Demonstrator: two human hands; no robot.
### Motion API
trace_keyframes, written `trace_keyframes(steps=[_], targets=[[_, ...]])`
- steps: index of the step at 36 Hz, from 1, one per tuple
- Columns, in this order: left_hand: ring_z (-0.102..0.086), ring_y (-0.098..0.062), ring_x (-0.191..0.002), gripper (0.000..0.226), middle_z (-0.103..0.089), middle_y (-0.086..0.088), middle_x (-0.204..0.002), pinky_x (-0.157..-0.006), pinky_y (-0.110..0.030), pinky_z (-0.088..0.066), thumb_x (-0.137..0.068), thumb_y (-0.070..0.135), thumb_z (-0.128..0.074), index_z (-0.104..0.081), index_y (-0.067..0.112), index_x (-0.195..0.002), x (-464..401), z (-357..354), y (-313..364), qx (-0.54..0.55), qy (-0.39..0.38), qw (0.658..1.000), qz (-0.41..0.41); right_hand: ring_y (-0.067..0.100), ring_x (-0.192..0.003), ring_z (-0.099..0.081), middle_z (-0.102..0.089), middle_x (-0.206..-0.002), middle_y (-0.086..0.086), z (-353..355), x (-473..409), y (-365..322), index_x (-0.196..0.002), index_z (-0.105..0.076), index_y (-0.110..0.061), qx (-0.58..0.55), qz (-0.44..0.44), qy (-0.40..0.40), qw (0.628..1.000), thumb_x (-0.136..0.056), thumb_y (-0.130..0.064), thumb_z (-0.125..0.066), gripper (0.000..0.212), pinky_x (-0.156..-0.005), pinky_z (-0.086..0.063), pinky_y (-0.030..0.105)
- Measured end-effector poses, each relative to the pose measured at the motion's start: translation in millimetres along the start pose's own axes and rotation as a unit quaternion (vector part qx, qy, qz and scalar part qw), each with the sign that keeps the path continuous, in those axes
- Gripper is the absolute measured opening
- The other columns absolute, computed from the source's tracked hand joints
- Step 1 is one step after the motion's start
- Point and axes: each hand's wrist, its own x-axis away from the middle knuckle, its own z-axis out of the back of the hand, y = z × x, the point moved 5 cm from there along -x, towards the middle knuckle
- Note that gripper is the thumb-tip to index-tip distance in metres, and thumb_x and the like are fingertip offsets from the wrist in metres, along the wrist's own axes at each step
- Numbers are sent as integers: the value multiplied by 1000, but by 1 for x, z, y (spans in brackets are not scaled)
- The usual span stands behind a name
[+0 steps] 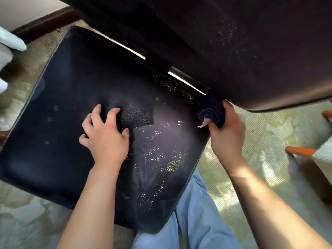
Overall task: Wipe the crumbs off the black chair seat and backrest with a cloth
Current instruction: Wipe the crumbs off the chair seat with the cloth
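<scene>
Head view, looking down: black leather chair seat, square, with the black padded backrest rising along its far edge. Left hand rests mid-seat, fingers spread and curled, pressing a flat dark textured cloth onto the leather. Pale scattered crumbs lie across the seat's right half; finer specks on the backrest. Right hand at the seat's far right corner, fingers wrapped round a rolled dark blue cloth, touching the backrest's lower edge.
</scene>
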Motion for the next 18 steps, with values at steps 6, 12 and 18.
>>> trace_keyframes(steps=[6,12,18], targets=[[-22,-35,-144,61,-24,-3,-162,-101,-65,-32,-84,29,-77,-50,35,-139,-1,1,2,-11,-5,1000,2,33,-107,-52,-64,-114,12,-18,16,-24,-136,-57,-18,11,48,-61,997,-77,-8,-76,63,-83,-35,25],[-23,-36,-144,62,-24,-3,-162,-101,-65,-33,-84,28,-78,-50,36,-138,-2,2,2,-11,-8,1000,1,9,-105,-50,-48,-106,-12,-27,48,-34,-130,-49,-42,-19,103,-177,979,-76,-4,-66,68,-87,-40,19],[-24,-35,-143,63,-25,-3,-161,-102,-64,-33,-82,27,-79,-50,36,-137,-3,2,5,-12,-6,1000,5,26,-112,-57,-50,-116,0,-6,10,-25,-135,-59,-22,-27,0,-14,1000,-73,-20,-71,63,-93,-36,20]])
